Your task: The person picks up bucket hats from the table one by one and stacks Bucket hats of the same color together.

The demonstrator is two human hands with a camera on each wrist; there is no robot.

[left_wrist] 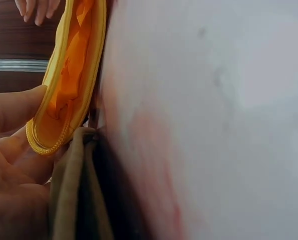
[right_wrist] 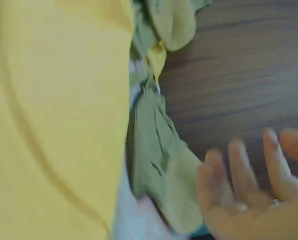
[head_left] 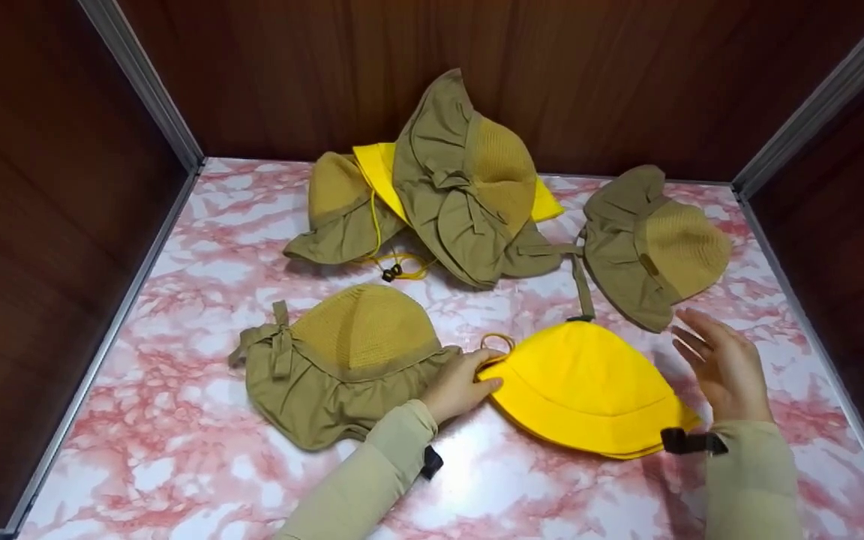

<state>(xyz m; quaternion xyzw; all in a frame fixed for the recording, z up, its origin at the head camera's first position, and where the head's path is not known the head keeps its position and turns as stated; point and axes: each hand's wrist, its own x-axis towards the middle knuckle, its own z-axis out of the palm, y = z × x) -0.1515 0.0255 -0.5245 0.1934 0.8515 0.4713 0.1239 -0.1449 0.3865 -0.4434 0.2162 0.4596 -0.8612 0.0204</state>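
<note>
Yellow hat (right_wrist: pixel 63 120) at left, spread-fingered right hand (right_wrist: pixel 256 200), olive-tan hats (right_wrist: pixel 156 145) behind

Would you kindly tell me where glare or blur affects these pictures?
Head view: bright glare on the table near the bottom centre; left wrist view: the table looks washed out and soft, the yellow hat crisper; right wrist view: that hat looms pale and blurred.

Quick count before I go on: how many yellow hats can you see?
2 visible: the front yellow hat, held at its brim by the left hand; and the rear yellow hat, at the back, partly covered by an olive hat. More may be hidden there.
</note>
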